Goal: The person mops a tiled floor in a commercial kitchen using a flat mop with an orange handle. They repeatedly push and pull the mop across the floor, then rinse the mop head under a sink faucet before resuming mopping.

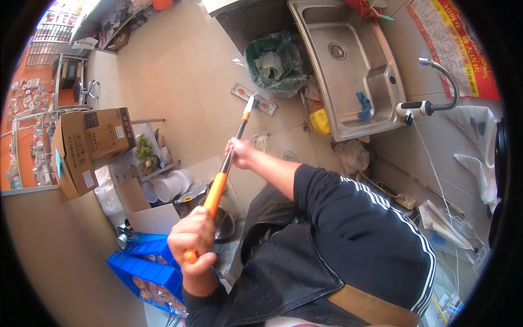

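Gripping the mop (216, 193), the left hand (193, 237) at lower left and right hand (238, 153) near centre are closed round it; its head (267, 105) appears flat on the floor (180, 71), upper centre. Cleaning looks unfinished: a patch of bits (261, 140) shows just below the head.

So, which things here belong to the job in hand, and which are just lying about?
In use:
- orange-and-black pole
- flat head at its far end

Apparently just lying about:
- cardboard box
- blue crates
- yellow container
- crumpled blue item in the sink
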Tool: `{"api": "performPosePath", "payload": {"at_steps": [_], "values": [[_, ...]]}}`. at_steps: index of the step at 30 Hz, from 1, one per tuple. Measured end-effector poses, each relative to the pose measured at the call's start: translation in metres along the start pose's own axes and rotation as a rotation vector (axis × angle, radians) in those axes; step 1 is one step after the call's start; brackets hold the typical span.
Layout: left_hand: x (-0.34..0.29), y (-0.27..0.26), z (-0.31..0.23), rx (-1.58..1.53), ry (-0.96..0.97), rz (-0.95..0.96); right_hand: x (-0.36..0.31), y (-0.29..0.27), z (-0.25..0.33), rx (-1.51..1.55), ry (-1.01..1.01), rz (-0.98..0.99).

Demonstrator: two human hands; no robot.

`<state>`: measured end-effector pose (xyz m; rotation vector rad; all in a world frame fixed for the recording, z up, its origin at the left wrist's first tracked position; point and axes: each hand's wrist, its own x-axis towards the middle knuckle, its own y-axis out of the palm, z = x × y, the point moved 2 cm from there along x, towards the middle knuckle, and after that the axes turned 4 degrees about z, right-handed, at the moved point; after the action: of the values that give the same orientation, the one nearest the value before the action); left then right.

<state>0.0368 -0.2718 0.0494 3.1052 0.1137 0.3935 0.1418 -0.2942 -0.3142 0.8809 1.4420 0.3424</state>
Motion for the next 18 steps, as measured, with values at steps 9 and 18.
{"api": "performPosePath", "payload": {"at_steps": [9, 18], "values": [[-0.047, -0.017, -0.037, 0.015, 0.021, -0.531, -0.034, 0.039, -0.034, -0.373, 0.107, -0.118], [-0.046, 0.003, -0.005, -0.050, 0.037, -0.575, -0.044, 0.018, 0.000, -0.442, 0.053, -0.289]]}}
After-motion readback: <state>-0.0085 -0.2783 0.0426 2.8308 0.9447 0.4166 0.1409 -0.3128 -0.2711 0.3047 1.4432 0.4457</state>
